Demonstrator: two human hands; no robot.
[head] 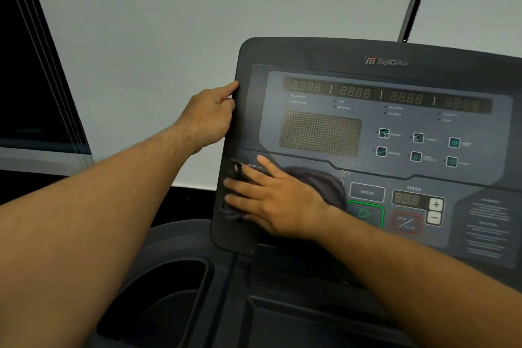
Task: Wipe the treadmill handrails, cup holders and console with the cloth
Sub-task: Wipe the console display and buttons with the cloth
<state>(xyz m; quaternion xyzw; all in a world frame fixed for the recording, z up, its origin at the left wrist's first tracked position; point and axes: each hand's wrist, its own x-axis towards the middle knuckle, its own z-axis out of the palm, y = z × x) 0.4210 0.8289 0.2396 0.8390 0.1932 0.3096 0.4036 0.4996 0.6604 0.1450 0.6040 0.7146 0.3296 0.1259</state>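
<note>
The dark treadmill console (pixel 395 127) fills the right half of the view, tilted, with unlit number displays, a dot-matrix panel and buttons. My left hand (pixel 210 116) grips the console's left edge, fingers curled behind it. My right hand (pixel 276 200) lies flat with straight, spread fingers on a dark grey cloth (pixel 327 183), pressing it against the console's lower left area. Part of the cloth bunches out to the right of my hand and at my fingertips. A deep black cup holder (pixel 158 299) sits below the console at lower left.
A pale wall (pixel 197 8) stands behind the console. A dark window with blinds (pixel 34 79) is at far left. A black pole (pixel 415 0) rises behind the console's top. A flat tray (pixel 296 313) lies under the console.
</note>
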